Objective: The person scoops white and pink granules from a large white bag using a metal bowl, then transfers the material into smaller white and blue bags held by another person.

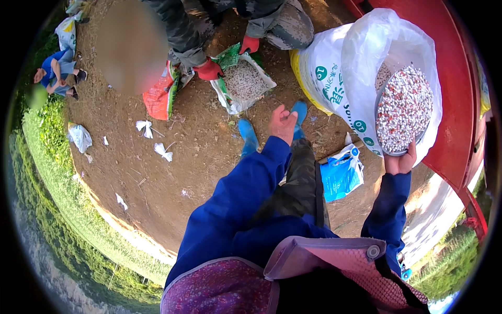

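Observation:
My right hand grips the near rim of a round metal basin heaped with white, grey and reddish granules. The basin is tilted at the mouth of a tall white woven sack, and more granules show inside the sack behind it. My left hand hangs in front of my body above my blue boots, its fingers curled with nothing visible in them. Ahead, another person's red-gloved hands hold the edges of a green and white bag standing open, with granules inside.
A red and green bag lies beside the other person. Close to my legs is a blue and white bag. Red metal machinery flanks the sack on the right. White scraps litter the dirt ground; someone sits far left.

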`<state>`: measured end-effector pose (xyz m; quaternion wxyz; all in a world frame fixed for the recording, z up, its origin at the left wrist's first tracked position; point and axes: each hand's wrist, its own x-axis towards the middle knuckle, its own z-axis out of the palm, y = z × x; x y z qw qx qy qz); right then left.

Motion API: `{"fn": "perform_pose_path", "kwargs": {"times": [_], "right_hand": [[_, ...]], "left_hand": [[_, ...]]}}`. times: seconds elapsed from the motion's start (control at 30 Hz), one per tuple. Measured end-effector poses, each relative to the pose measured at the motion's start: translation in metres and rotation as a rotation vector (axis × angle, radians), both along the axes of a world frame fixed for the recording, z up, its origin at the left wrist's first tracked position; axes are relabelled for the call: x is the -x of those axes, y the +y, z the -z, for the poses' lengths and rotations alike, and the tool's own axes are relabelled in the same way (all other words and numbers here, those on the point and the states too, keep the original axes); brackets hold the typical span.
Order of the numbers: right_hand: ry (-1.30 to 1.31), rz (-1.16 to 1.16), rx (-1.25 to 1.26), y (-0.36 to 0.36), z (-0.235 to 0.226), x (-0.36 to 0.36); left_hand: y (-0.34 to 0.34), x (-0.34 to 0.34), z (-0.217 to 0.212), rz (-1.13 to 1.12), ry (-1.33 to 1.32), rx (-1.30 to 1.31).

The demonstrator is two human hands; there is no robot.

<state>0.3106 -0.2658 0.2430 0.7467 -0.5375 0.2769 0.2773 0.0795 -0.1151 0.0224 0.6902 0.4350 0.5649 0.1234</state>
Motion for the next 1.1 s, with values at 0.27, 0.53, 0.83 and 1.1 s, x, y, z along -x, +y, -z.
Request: {"fn": "perform_pose_path", "kwargs": {"times": [0.27,0.53,0.83,1.1], "right_hand": [[0.092,-0.291,-0.54,0.07,0.061,0.135],[0.32,-0.333,-0.393,0.172,0.243,0.242],[0.119,-0.618,0.224,0.268,0.405,0.234],[-0.552,-1.08,0.986,0.327,0.416,0.246]], "left_hand": [[0.07,0.198,0.199,-0.909,-0.201,0.53],[0.116,0.197,0.262,-0.04,-0.05,-0.283],[0.115,0.209,0.276,0.421,0.19,-0.044],[0.125,0.181,0.224,-0.342,-0.175,0.277]]}}
